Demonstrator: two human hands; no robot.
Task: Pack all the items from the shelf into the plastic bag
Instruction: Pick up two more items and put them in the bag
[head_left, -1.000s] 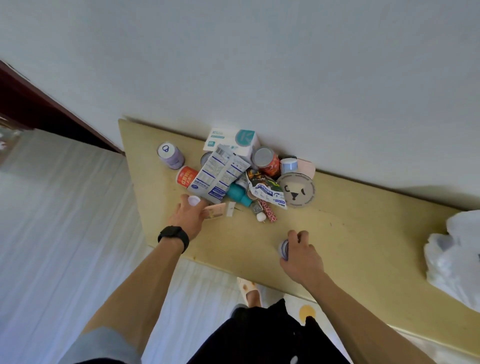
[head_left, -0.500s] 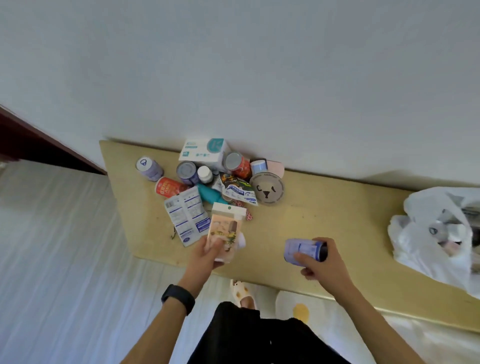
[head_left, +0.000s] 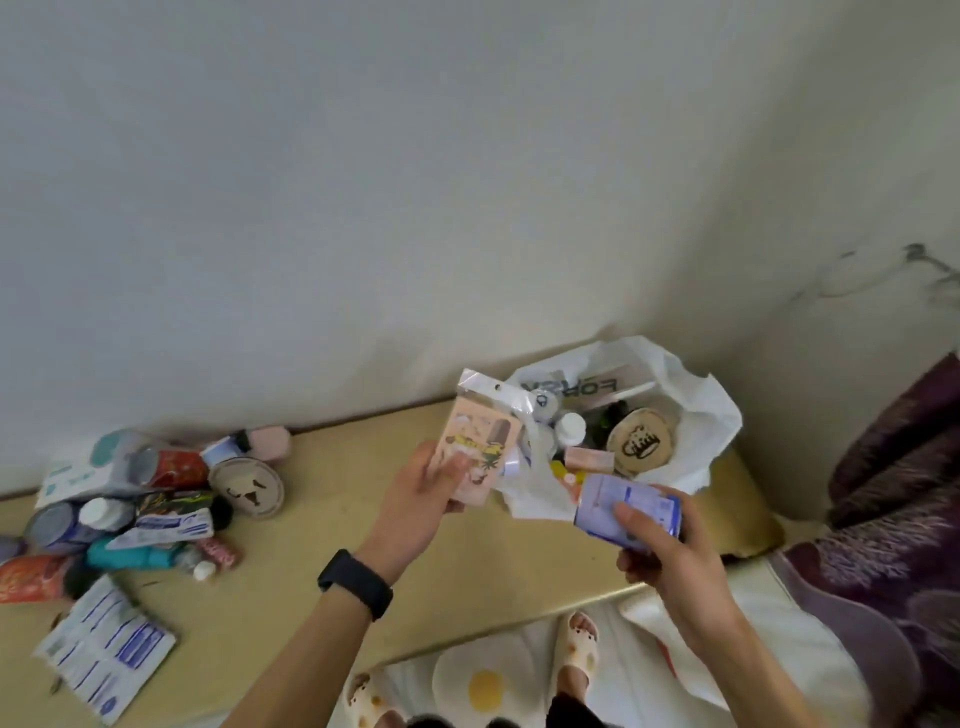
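Note:
My left hand (head_left: 423, 491) grips a pink illustrated packet (head_left: 480, 444) with a clear hang tab, held just left of the white plastic bag (head_left: 696, 410). My right hand (head_left: 670, 540) holds a lavender can (head_left: 623, 501) on its side at the bag's front edge. The bag lies open on the right end of the beige shelf (head_left: 322, 587), with a round wooden lid, small bottles and a pink box inside it. A pile of items (head_left: 140, 499) lies at the shelf's left end: cans, a white box, a teal tube, a round cat-face disc (head_left: 247, 488).
A flat blue-and-white sachet (head_left: 104, 660) lies near the shelf's front left edge. The white wall runs right behind the shelf. A purple fuzzy blanket (head_left: 898, 519) fills the right side. Below are my slippers and an egg-shaped mat (head_left: 483, 680).
The view has swung right from the pile to the bag. Both hands have carried the packet and the can from mid-shelf over to the bag's mouth.

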